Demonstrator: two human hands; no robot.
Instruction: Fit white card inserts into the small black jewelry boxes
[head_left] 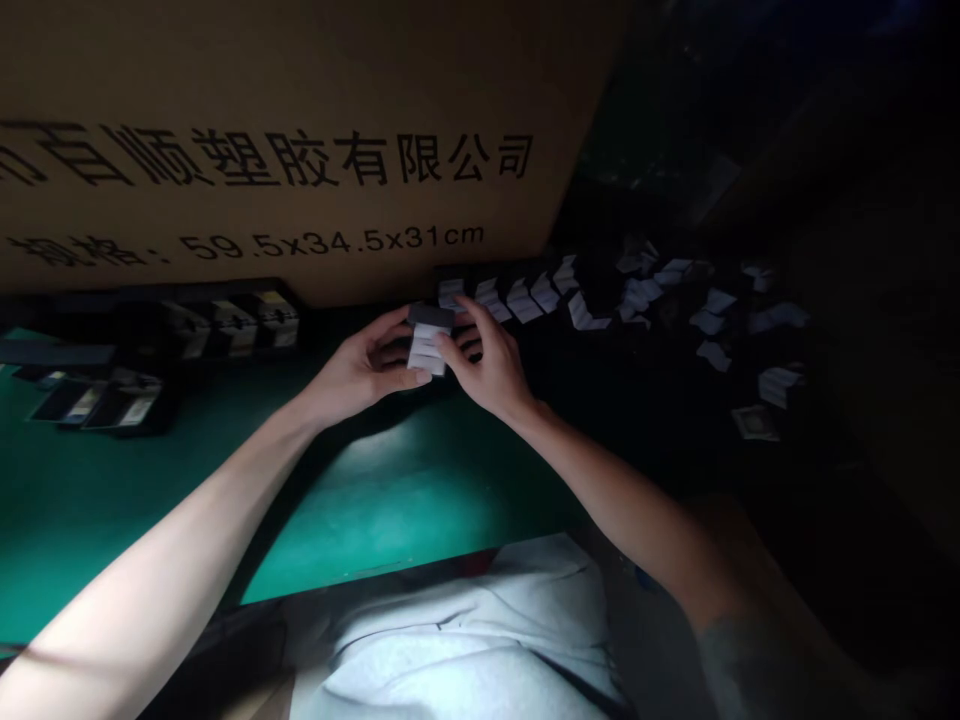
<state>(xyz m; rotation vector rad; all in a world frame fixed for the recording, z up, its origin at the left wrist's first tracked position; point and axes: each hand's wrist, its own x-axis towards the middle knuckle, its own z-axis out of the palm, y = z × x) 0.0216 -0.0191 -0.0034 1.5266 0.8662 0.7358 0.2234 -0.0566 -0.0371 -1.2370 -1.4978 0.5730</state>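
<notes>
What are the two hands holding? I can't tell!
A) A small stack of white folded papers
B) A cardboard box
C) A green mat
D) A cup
A, because the left hand and the right hand both grip the small stack of white folded papers, which has a dark piece on top.

Big cardboard box (pixel 300 120) stands upright at back of bench, black Chinese print across it. Green mat (pixel 405 510) covers left part of bench, bright patch of light on it. Dark surface (pixel 675 440) to right; room behind v. dim, nearly black.
</notes>
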